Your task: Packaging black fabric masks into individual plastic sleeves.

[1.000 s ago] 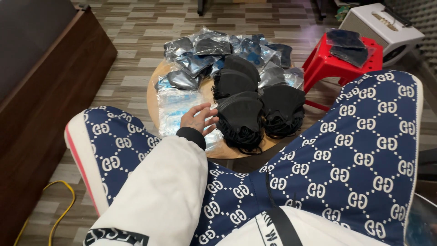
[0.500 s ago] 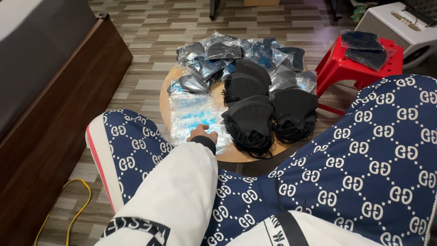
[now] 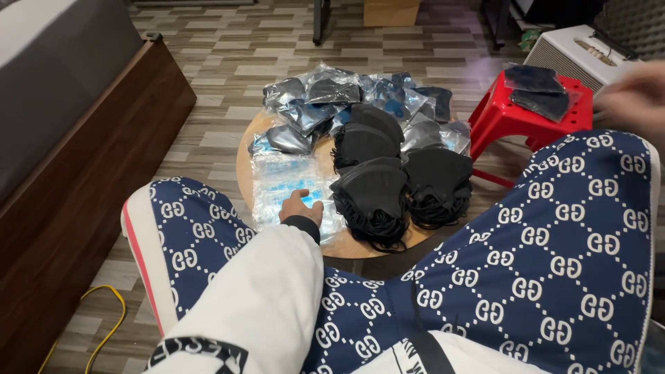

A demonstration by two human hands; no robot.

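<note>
Clear plastic is under your left hand (image 3: 300, 206): its fingers curl down together onto the top of a stack of empty bags (image 3: 294, 190), pressing rather than pinching. That stack lies at the near left of the round table (image 3: 244, 163), just beside three piles of black masks (image 3: 377, 190). Bagged masks (image 3: 312, 104) crowd the far edge. Your right hand (image 3: 634, 97) is a blur above the red stool (image 3: 509, 121); its fingers cannot be told.
</note>
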